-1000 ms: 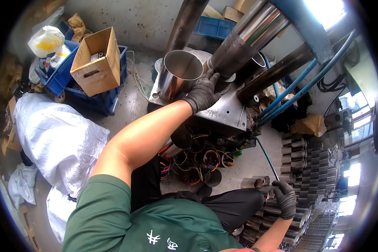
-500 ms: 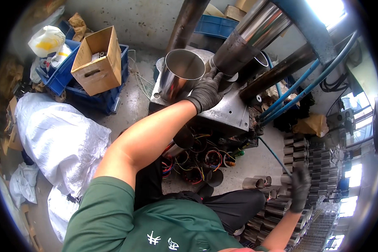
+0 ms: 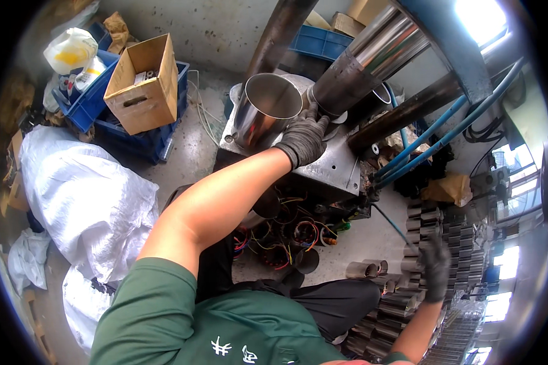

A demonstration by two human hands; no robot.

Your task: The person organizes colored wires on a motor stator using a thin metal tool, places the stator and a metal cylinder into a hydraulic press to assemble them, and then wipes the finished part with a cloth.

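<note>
My left hand [image 3: 305, 139], in a dark glove, reaches over the metal press bed [image 3: 342, 159]. Its fingers stretch out and apart toward the foot of the thick steel press ram [image 3: 342, 85]; whatever lies beneath them is partly hidden. Just left of this hand an open, shiny steel cylinder [image 3: 268, 115] stands upright on the bed. My right hand [image 3: 434, 267], gloved too and somewhat blurred, is low on the right. It appears closed round the end of a thin dark lever [image 3: 393, 225] that slants down from the press.
Coil parts with coloured wires [image 3: 304, 234] lie below the bed. Several rows of metal cylinders [image 3: 463, 243] fill the right side. Blue hoses [image 3: 432, 137] curve beside the press. A cardboard box [image 3: 141, 91] sits on blue crates [image 3: 170, 140]; a white sack [image 3: 82, 194] lies at left.
The whole view has shifted slightly. My left hand stays at the foot of the ram, its fingers a little shifted. My right hand stays by the lever's end.
</note>
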